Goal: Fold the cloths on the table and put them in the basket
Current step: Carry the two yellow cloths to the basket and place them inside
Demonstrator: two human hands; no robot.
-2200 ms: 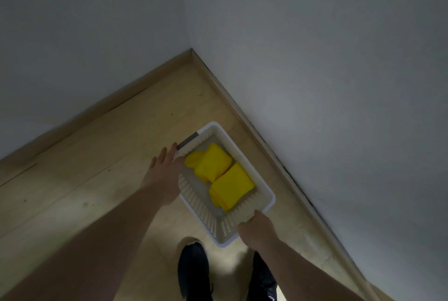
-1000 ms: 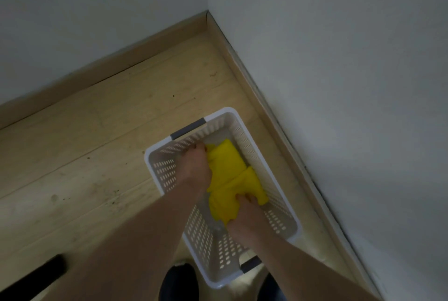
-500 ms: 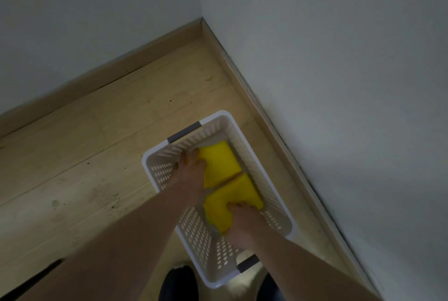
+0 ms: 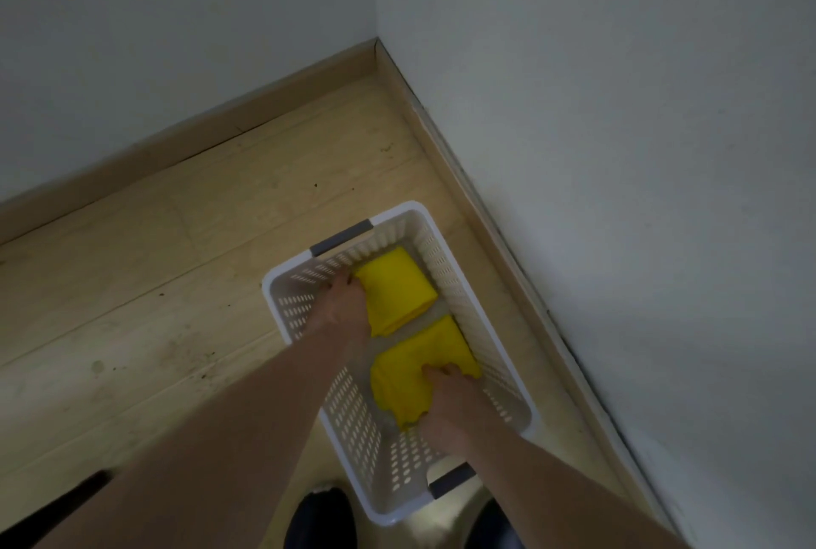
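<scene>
basket – 1 | yellow cloths – 2 | left hand, right hand – flat on them

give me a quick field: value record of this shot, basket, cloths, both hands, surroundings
basket: white perforated plastic basket with grey handles, standing on the floor
far cloth: folded yellow cloth lying flat at the basket's far end
near cloth: folded yellow cloth beside it, nearer the person, a narrow gap between them
left hand: left hand inside the basket, resting on the far cloth's left edge
right hand: right hand inside the basket, fingers on the near cloth
surroundings: wooden floor in a corner of white walls; dark shoes at the bottom edge
</scene>
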